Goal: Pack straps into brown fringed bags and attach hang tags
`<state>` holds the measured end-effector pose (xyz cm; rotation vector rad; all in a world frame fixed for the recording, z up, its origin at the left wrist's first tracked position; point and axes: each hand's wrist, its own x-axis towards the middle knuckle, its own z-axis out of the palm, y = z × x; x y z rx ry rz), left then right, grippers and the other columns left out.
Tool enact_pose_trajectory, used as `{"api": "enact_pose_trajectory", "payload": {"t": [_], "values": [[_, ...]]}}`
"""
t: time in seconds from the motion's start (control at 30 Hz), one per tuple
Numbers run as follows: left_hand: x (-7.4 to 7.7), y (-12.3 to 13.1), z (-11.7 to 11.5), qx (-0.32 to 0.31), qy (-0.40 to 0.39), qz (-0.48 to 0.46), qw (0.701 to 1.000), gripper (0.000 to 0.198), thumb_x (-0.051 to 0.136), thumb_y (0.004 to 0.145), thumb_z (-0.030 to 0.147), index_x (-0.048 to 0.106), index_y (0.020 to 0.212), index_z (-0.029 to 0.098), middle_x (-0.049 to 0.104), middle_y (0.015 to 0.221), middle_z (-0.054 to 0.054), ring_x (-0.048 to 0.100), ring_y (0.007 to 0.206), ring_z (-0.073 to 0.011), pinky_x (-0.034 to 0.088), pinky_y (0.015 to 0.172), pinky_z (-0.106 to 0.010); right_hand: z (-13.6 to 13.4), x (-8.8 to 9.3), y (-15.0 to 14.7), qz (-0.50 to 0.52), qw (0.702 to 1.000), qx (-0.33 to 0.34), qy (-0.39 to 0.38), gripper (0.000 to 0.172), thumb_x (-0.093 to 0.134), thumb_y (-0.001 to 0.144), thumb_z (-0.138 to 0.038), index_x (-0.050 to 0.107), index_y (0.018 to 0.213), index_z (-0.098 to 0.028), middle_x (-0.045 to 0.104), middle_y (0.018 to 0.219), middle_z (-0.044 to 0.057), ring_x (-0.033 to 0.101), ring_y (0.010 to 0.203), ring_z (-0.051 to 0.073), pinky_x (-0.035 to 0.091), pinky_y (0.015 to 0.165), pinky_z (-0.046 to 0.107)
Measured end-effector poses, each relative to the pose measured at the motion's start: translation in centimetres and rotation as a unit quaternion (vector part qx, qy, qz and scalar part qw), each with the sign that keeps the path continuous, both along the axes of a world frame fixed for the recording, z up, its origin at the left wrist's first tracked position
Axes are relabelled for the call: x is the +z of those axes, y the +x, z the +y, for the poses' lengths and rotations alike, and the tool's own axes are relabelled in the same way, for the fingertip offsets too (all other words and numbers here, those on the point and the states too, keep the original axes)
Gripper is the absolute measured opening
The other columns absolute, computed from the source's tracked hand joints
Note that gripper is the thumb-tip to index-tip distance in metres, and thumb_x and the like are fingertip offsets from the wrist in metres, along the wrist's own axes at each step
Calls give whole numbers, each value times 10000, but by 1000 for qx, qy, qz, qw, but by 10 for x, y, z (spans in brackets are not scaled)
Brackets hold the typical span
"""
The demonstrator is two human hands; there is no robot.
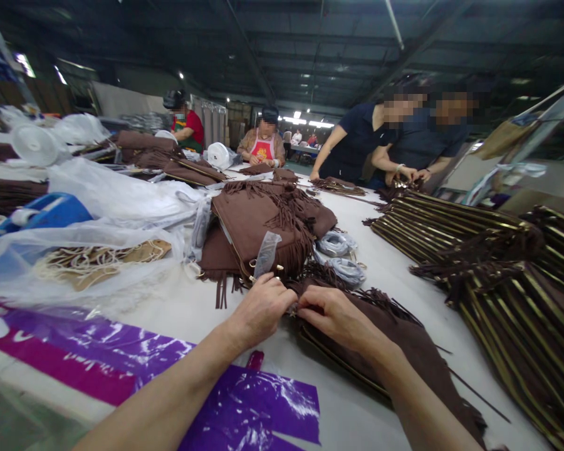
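A brown fringed bag [395, 338] with a zip along its edge lies on the white table in front of me. At its near left corner my left hand [263, 308] and my right hand [338, 315] meet, fingers closed in a pinch on that corner. Something small and shiny shows between the fingertips; its exact form is hidden. Just beyond my left hand rests a pile of brown fringed bags [258, 219], with a clear plastic wrap [267, 254] and gold-coloured metal fittings on it. Beside that pile sit grey coiled straps [348, 269] in plastic.
Stacked brown bags with gold zips [512, 313] fill the right side. Purple plastic sheeting [263, 407] covers the near left. A clear bag of corded tags [108, 260] and a blue container [51, 213] lie left. Several people work around the far side.
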<state>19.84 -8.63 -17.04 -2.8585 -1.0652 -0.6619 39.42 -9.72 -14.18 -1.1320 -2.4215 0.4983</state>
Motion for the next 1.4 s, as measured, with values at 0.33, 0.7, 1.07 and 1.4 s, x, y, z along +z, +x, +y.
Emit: {"api": "enact_pose_trajectory", "payload": {"t": [0.33,0.7,1.07,1.4], "values": [[-9,1,3,5,-7,-33,999,151,529,859,112,564,995,168,670,895,-38,612,930,-194,369,1046,-379,5,-14,-6,130,975,-33,-179,144,597,797,-200,625,938,-202,555,617,-68,537,505,110,400,508,204],[12,-6,-6,-1,-2,-95,996,184,440,932,166,572,805,171,588,888,-49,566,832,-170,471,730,-270,16,-33,-11,230,933,-70,-267,378,590,774,-535,491,650,-192,425,558,-60,374,462,89,268,453,220],[-5,8,-12,64,26,51,996,117,498,881,121,595,861,183,619,884,-39,595,834,-215,492,645,-313,19,-44,-8,219,927,-118,-280,326,580,768,-489,530,645,-192,467,490,-60,406,423,83,281,412,191],[-7,7,-5,60,-84,-191,976,152,485,738,47,506,669,182,532,716,8,511,683,-128,364,599,-243,7,-29,1,228,916,-108,-311,325,629,706,-423,600,898,-163,561,660,-35,502,501,92,319,393,162]]}}
